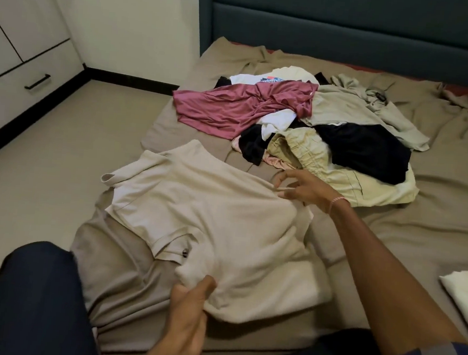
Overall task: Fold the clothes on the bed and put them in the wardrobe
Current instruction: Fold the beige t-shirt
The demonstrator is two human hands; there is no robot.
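Observation:
A beige T-shirt (pixel 209 217) lies spread on the near left part of the bed (pixel 435 223), partly folded over itself. My left hand (pixel 187 314) pinches its near edge at the bottom. My right hand (pixel 302 190) reaches across and pinches the shirt's far right edge, fingers partly spread. Behind the shirt sits a pile of unfolded clothes: a maroon shirt (pixel 239 107), a black garment (pixel 365 149), pale yellow shorts (pixel 340 178), an olive shirt (pixel 360 109) and a white printed shirt (pixel 258 80).
White wardrobe fronts with a black drawer handle (pixel 37 82) stand at the left across a strip of floor (pixel 43 174). A dark padded headboard (pixel 353 26) closes the far end. A folded white item (pixel 465 296) lies at the right edge. My dark-trousered knee (pixel 38 301) is at bottom left.

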